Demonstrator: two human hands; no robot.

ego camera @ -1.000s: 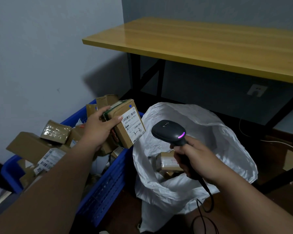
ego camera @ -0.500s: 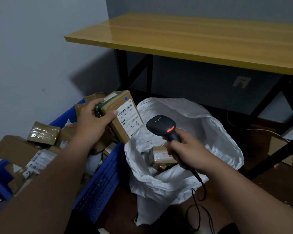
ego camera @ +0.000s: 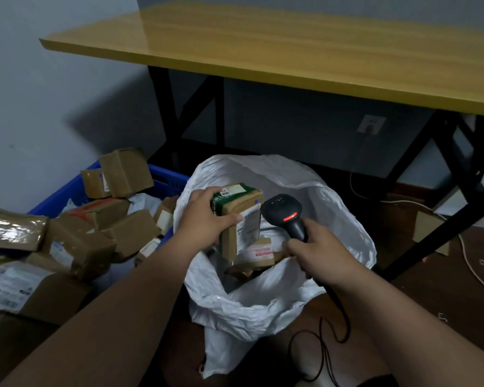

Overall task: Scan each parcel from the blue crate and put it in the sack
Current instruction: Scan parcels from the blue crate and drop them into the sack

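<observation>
Under the yellow tabletop (ego camera: 291,48), an open white sack (ego camera: 333,208).
Left hand (ego camera: 204,216) fingers grip a parcel (ego camera: 235,213) over it; right hand (ego camera: 316,252) fingers grip the scanner (ego camera: 284,213).

I note: crate (ego camera: 168,178) blue; sack (ego camera: 263,305) white; held parcel (ego camera: 236,216) brown, green top, white label; scanner (ego camera: 284,215) black, red light; tabletop (ego camera: 291,48) yellow.

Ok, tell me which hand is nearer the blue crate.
Left. The left hand holds a parcel over the sack, beside the blue crate; the right hand holds the scanner farther right.
</observation>
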